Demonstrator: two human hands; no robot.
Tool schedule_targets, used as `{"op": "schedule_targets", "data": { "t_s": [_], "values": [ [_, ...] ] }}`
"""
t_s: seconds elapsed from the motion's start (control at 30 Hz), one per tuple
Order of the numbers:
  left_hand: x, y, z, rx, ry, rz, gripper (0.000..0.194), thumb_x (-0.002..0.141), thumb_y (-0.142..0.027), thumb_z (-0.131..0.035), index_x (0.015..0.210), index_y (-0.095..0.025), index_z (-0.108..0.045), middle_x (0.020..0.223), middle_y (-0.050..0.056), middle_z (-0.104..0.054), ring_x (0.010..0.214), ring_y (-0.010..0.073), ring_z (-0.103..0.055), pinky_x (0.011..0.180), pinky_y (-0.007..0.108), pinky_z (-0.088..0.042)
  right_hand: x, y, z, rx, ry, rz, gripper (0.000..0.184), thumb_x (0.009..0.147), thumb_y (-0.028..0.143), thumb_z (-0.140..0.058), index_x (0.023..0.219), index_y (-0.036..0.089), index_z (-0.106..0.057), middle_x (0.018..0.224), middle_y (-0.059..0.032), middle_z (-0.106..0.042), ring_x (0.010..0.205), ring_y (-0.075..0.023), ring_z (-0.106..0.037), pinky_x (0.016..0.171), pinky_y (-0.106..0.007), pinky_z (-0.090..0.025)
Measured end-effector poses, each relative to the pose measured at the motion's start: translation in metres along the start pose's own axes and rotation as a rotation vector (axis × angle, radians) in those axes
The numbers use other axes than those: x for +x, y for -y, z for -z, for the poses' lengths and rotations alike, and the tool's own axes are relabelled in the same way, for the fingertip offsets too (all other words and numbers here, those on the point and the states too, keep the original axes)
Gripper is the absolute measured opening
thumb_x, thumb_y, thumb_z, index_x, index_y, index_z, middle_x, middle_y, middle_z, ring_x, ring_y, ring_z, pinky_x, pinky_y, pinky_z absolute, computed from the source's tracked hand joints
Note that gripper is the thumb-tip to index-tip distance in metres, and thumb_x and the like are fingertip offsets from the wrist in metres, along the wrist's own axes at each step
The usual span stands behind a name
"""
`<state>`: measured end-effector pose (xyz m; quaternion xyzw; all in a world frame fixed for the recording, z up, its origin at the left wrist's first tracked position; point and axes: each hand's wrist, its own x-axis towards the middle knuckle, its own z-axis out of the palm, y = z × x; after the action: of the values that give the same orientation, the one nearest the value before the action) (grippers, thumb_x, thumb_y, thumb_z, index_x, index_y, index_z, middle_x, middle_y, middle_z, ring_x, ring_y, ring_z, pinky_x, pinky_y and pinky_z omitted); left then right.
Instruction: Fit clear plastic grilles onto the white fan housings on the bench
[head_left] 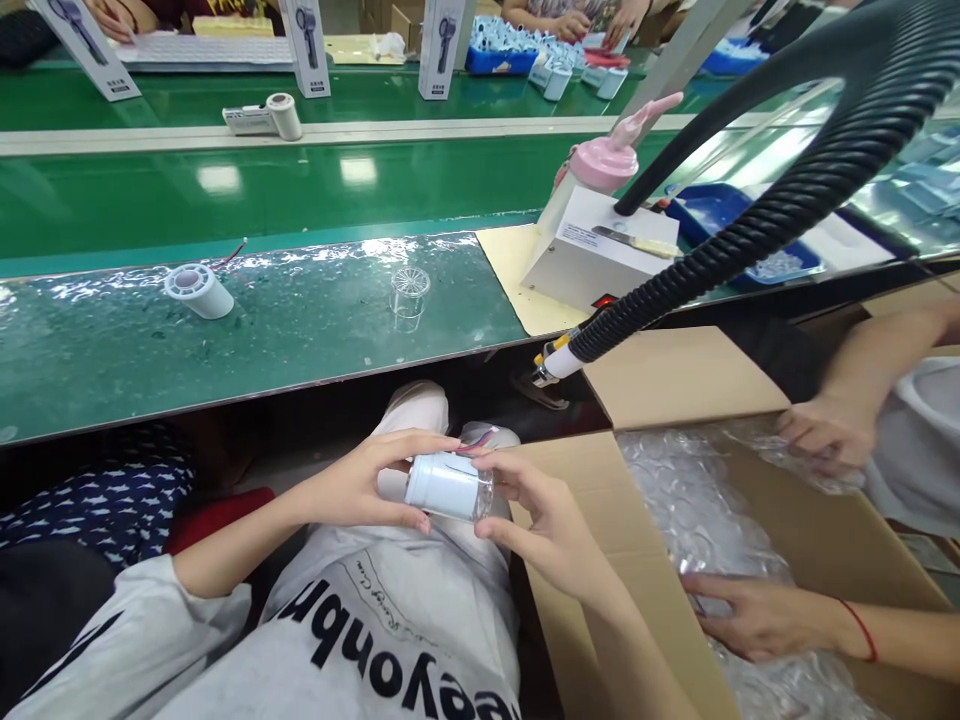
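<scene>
Over my lap, both hands hold a small white cylinder with a clear plastic end and thin coloured wires at its top. My left hand wraps its fingers round the white body. My right hand pinches the clear end from the right. On the green bench in front lie another white cylinder with a red wire and a clear plastic grille cap.
A cardboard box of bubble wrap stands at my right, with another person's two hands in it. A black corrugated hose arcs over a white unit with a pink bottle. Product boxes and other workers sit across the conveyor.
</scene>
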<state>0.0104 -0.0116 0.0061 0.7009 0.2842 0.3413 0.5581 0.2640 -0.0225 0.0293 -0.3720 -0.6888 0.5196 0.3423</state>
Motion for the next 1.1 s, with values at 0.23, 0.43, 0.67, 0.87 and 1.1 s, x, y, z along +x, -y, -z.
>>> {"op": "schedule_targets", "data": {
  "t_s": [0.23,0.43,0.67,0.87,1.1],
  "values": [
    [-0.004,0.0,0.001,-0.03,-0.022,0.008,0.078,0.073,-0.027,-0.087,0.144,-0.032,-0.055,0.147,0.011,-0.058,0.136,0.0306,-0.054,0.113,0.047,-0.045,0.0,-0.003,-0.003,0.161,-0.003,-0.094,0.041,0.084,0.035,-0.081,0.122,0.033,-0.066,0.122,-0.0046,-0.07,0.111,-0.0206,-0.069,0.09,-0.03,-0.062],
    [0.029,0.032,-0.008,-0.541,-0.107,0.202,0.087,0.059,-0.024,-0.095,0.139,-0.027,-0.061,0.146,0.013,-0.059,0.133,0.0311,-0.057,0.111,0.042,-0.046,-0.005,-0.042,-0.009,0.291,-0.201,-0.056,0.042,0.08,0.033,-0.084,0.118,0.029,-0.065,0.133,-0.0091,-0.065,0.126,-0.026,-0.062,0.097,-0.038,-0.058],
    [0.131,0.078,-0.033,-0.797,-0.203,0.341,0.077,0.045,-0.034,-0.1,0.115,-0.014,-0.075,0.116,0.015,-0.075,0.109,0.0261,-0.068,0.107,0.041,-0.043,0.011,-0.115,0.011,0.366,-0.685,0.021,0.053,0.072,0.049,-0.086,0.112,0.025,-0.062,0.121,-0.0116,-0.069,0.113,-0.0277,-0.066,0.091,-0.04,-0.057],
    [0.154,0.082,-0.023,-0.722,-0.206,0.328,0.072,0.052,-0.036,-0.098,0.116,-0.013,-0.073,0.117,0.014,-0.075,0.105,0.0235,-0.068,0.107,0.039,-0.042,0.037,-0.137,0.026,0.391,-0.68,0.081,0.054,0.07,0.052,-0.086,0.11,0.024,-0.063,0.121,-0.0118,-0.07,0.111,-0.0276,-0.067,0.092,-0.041,-0.056],
    [0.145,0.081,-0.011,-0.653,-0.196,0.328,0.077,0.052,-0.033,-0.098,0.12,-0.014,-0.068,0.121,0.016,-0.072,0.112,0.0268,-0.066,0.104,0.04,-0.045,0.043,-0.14,0.027,0.419,-0.597,0.108,0.052,0.069,0.049,-0.087,0.109,0.026,-0.063,0.12,-0.0105,-0.07,0.113,-0.0277,-0.067,0.089,-0.04,-0.06]
  ]
}}
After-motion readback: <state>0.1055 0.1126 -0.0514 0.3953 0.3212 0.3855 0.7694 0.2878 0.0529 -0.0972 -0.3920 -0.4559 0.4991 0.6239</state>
